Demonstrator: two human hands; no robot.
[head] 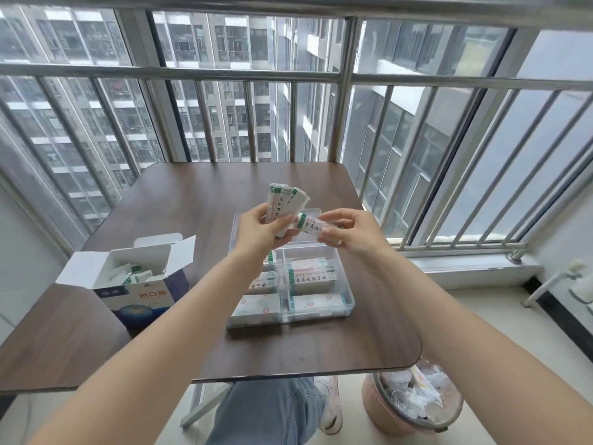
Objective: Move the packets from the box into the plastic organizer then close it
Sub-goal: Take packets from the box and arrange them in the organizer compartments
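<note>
My left hand (260,230) grips a fanned bundle of white packets (284,197) with green ends, held up above the far end of the clear plastic organizer (349,303). My right hand (348,231) pinches a single packet (309,223) just to the right of that bundle. The organizer lies open on the table with its lid (239,220) folded back, and packets fill several of its compartments. The open blue and white box (141,284) stands to the left with more packets (133,274) inside.
A brown table (288,354) with rounded corners holds everything, set against a railed window (343,123). A pink waste bin (414,399) full of wrappers stands on the floor at the lower right. My leg in jeans (272,409) shows under the table edge.
</note>
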